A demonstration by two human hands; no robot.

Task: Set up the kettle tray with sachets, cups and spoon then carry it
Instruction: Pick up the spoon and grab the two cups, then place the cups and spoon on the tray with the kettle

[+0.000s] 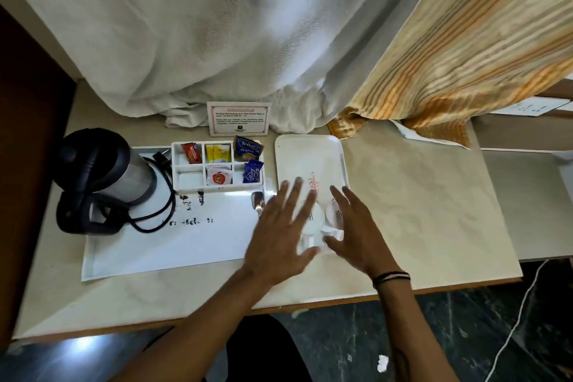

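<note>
A: Since both hands are over the small tray [310, 152], what are they doing?

B: They reach for the two white cups [322, 220] that lie there. The left hand [280, 236] is spread wide, fingers apart, just over one cup. The right hand [353, 226] is open too, beside the other cup. Neither hand grips yet, I think.

A: Why are the cups there?

B: I guess they wait to go onto the big kettle tray [173, 245] beside it.

A: What is on that one?

B: The kettle [105, 170] stands at its left end. The sachet box [217, 166] sits at the back, so the packets stay sorted. The spoon [258, 200] lies near the right edge. All of it rests on the surface [434, 211].
</note>
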